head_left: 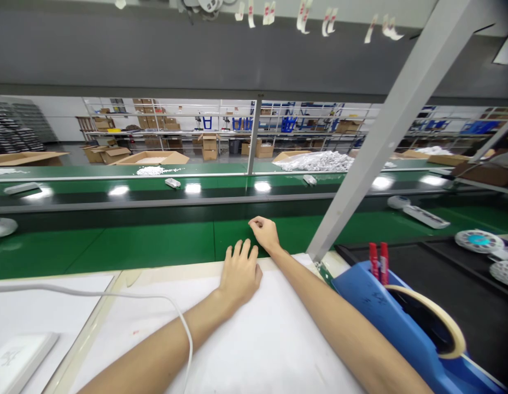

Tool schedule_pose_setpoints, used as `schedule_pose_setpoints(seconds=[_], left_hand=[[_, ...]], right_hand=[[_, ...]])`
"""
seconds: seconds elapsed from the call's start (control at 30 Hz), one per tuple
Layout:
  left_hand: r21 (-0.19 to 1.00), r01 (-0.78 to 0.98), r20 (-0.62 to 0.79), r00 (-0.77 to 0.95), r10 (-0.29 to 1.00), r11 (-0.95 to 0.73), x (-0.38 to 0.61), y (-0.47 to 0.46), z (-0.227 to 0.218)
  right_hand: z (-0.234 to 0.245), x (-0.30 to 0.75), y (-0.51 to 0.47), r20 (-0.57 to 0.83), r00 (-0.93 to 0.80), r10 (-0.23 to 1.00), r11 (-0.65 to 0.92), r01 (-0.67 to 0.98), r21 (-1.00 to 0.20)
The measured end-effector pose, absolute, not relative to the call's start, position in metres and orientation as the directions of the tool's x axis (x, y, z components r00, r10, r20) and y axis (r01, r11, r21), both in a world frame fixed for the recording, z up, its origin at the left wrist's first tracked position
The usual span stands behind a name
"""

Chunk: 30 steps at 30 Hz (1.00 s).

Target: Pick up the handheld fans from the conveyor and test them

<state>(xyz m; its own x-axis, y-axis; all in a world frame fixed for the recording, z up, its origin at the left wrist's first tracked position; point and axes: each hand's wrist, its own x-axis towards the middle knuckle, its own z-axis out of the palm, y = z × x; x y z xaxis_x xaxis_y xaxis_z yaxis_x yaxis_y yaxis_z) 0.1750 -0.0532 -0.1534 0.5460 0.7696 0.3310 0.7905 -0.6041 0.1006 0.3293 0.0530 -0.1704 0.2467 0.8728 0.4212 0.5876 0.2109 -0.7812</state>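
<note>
My left hand (240, 272) lies flat, palm down, on the far edge of a white sheet (254, 339) covering the workbench, fingers stretched toward the green surface (155, 243). My right hand (264, 232) reaches past it over the green surface, fingers curled into a loose fist; I cannot make out anything inside it. The two hands almost touch. A white cable (114, 294) runs across the sheet at the left and drops over my left forearm.
A blue tape dispenser (405, 323) with a beige tape roll and two red pens (379, 262) stands at the right. A slanted grey frame post (380, 137) rises behind it. A white flat device (16, 358) lies bottom left. Small white parts ride the conveyor (171, 182); cartons and shelves stand beyond.
</note>
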Motion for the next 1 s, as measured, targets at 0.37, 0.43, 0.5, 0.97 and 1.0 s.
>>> schedule_pose_setpoints(seconds=[0.37,0.43,0.5,0.97,1.0], left_hand=[[0.097,0.790,0.338,0.546,0.767,-0.606,0.1748,-0.0545,-0.1511],[0.109,0.785,0.337,0.548,0.766,-0.609,0.1747,-0.0543,-0.1510],[0.119,0.779,0.324,0.555,0.766,-0.615,0.1746,-0.0542,-0.1509],[0.095,0.787,0.351,0.546,0.760,-0.609,0.1748,-0.0539,-0.1530],[0.097,0.783,0.342,0.554,0.759,-0.615,0.1748,-0.0536,-0.1535]], right_hand=[[-0.1732,0.3306,0.0555,0.429,0.247,0.869,0.216,0.590,-0.778],[-0.1737,0.3308,0.0560,0.430,0.246,0.869,0.218,0.590,-0.777],[-0.1735,0.3308,0.0558,0.432,0.243,0.869,0.221,0.590,-0.776],[-0.1722,0.3300,0.0542,0.418,0.249,0.874,0.212,0.579,-0.787],[-0.1722,0.3301,0.0542,0.419,0.249,0.873,0.212,0.580,-0.787]])
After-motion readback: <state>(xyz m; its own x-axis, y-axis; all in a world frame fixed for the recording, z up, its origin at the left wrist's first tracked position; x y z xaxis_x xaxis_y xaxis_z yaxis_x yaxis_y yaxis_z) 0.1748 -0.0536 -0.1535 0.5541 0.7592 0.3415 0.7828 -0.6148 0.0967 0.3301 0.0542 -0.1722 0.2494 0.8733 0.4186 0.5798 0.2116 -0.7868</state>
